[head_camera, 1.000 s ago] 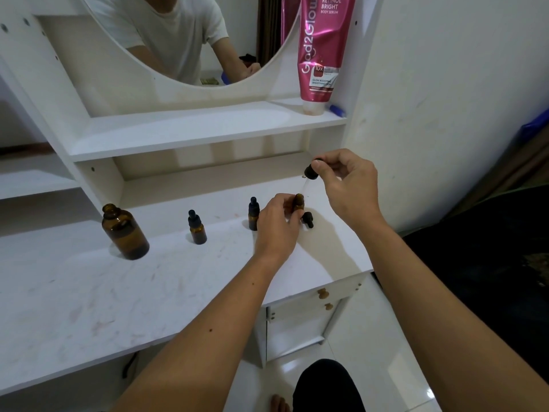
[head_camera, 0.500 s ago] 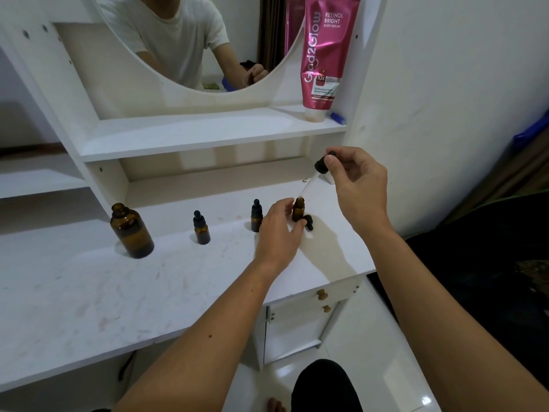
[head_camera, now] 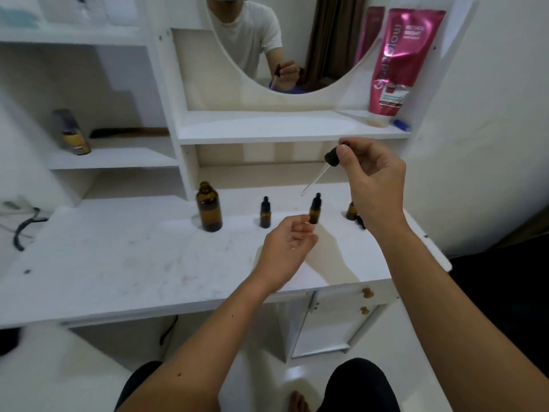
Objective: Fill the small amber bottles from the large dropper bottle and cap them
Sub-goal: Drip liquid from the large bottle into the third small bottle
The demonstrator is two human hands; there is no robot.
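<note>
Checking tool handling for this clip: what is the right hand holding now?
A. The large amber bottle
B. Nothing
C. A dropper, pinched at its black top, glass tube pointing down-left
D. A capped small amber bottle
C: the right hand pinches the black top of the dropper, lifted above the desk; the large amber bottle stands open, untouched.

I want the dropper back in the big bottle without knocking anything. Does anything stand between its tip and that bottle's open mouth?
Nothing visible does. The dropper, pinched by the right hand, hangs above the two capped small bottles, higher than the large bottle mouth.
</note>
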